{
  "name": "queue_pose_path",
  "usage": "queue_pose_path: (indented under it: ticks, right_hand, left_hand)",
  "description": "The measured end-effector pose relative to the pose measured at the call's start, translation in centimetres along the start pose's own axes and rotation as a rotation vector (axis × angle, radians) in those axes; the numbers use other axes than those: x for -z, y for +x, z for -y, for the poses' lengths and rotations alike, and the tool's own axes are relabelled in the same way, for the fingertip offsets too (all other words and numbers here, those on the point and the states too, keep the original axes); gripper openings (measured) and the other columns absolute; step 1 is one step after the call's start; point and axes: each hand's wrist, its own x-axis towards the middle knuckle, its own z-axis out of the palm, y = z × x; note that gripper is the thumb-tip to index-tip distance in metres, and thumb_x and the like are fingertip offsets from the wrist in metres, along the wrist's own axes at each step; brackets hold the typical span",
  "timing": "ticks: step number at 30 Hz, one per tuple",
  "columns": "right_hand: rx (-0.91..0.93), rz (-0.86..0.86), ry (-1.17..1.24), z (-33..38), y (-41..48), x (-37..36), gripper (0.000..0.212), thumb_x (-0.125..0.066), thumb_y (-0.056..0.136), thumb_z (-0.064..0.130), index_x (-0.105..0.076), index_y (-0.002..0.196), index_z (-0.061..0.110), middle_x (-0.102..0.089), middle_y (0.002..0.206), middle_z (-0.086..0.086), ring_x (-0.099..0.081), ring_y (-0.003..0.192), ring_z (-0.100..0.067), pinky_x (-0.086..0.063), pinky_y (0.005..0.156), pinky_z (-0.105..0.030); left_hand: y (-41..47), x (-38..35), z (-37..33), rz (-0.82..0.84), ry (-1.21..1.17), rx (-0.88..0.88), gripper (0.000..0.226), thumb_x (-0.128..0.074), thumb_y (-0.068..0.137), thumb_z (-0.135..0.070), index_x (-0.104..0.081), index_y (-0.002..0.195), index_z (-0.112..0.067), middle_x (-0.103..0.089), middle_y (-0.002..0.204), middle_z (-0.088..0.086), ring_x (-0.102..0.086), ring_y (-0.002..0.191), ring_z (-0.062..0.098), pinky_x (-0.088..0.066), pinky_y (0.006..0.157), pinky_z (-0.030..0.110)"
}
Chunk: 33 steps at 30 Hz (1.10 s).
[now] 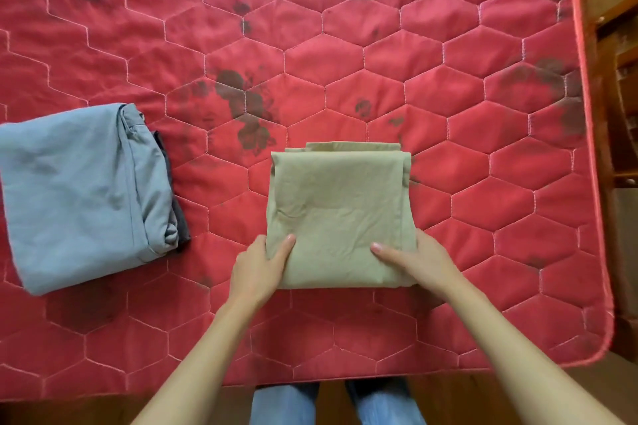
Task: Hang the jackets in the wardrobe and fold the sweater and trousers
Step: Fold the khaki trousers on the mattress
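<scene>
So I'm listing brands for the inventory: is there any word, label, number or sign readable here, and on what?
None can be read.
The beige folded garment, gripped at its near edge by the left hand and right hand, shows plain cloth; the blue folded garment shows no legible tag; the red mattress bears only stitching and dark stains.

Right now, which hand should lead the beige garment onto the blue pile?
Probably left: left hand grips the beige garment on the side nearer the blue pile; right hand holds the far side.
</scene>
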Motion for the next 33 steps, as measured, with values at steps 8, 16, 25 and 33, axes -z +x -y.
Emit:
queue_pose_path:
  ticks: [8,16,25,33]
  right_hand:
    - [-0.063,-0.372,-0.088,-3.1,-5.0,-4.9,0.104,-0.081,0.070,0.053,-0.028,0.149,0.012,-0.037,0.145,-0.018,-0.037,0.135,-0.036,-0.030,0.115,-0.047]
    - [0.781,-0.367,-0.898,1.1,0.8,-7.1,0.073,-0.060,0.081,0.027,-0.043,0.147,0.001,-0.039,0.156,-0.016,-0.023,0.151,-0.028,-0.016,0.120,-0.049]
    - [0.433,-0.389,-0.783,-3.1,1.9,-1.9,0.090,-0.024,0.096,0.070,-0.002,0.159,0.010,0.007,0.167,-0.006,0.004,0.155,-0.021,-0.003,0.125,-0.046]
    - [0.143,-0.246,-0.262,-3.8,-3.6,-3.3,0.072,-0.060,0.085,0.061,-0.043,0.138,0.016,-0.040,0.138,-0.004,-0.051,0.123,-0.033,-0.043,0.101,-0.045]
  left_hand:
    - [-4.4,-2.6,1.5,-0.200,-0.106,-0.103,0.089,-0.063,0.087,-0.057,-0.019,0.154,-0.020,-0.041,0.146,0.012,-0.043,0.134,0.028,-0.039,0.110,0.046]
    - [1.2,-7.6,-4.8,-0.341,0.667,-0.950,0.066,-0.048,0.092,-0.023,-0.031,0.155,-0.012,-0.023,0.163,0.014,-0.021,0.151,0.028,-0.015,0.121,0.053]
    - [1.3,-7.1,-0.5,-0.336,0.541,-0.399,0.086,-0.013,0.094,-0.071,0.008,0.158,-0.018,0.010,0.166,0.009,0.006,0.154,0.026,0.008,0.118,0.059]
    - [-2.9,-5.2,-2.5,-0.227,-0.097,0.125,0.077,-0.066,0.083,-0.057,-0.038,0.138,-0.010,-0.055,0.129,0.018,-0.057,0.114,0.041,-0.045,0.091,0.045]
